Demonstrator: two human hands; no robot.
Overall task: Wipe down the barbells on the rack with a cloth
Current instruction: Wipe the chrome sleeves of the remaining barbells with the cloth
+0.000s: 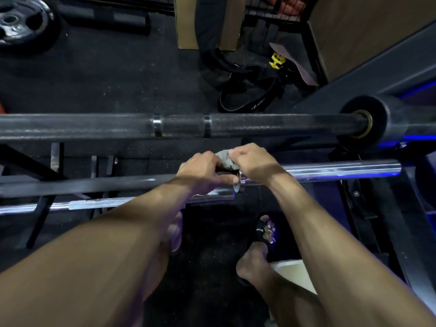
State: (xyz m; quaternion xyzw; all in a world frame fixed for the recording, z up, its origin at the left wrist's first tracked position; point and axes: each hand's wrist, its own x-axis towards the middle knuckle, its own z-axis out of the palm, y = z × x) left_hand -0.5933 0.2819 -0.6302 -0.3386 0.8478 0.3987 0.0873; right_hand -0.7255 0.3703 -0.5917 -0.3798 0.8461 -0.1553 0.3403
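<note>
1. Wiping is the step in hand — both hands meet over a crumpled grey cloth (226, 159) bunched on the near chrome barbell (342, 169), right at its collar (238, 185), where the bright sleeve joins the darker shaft.
2. Left hand (203, 171) has its fingers curled round the cloth's left side, thumb stretched along the bar toward the collar; right hand (252, 161) pinches the cloth's right edge, fingers folded over it.
3. My reading: the cloth is being regathered or wrapped round the bar, not yet sliding along it.
4. Next move calls for closing the cloth fully round the steel, then drawing it along the sleeve toward the free right end — one hand could steady the bar, since the sleeve may spin.
5. Still to do, by the look of it: the black knurled barbell (184, 126) lying farther back, well apart from the hands, shows pale dust along its shaft, and another chrome bar (94, 204) sits lower left on the dark metal rack (37, 223).
</note>
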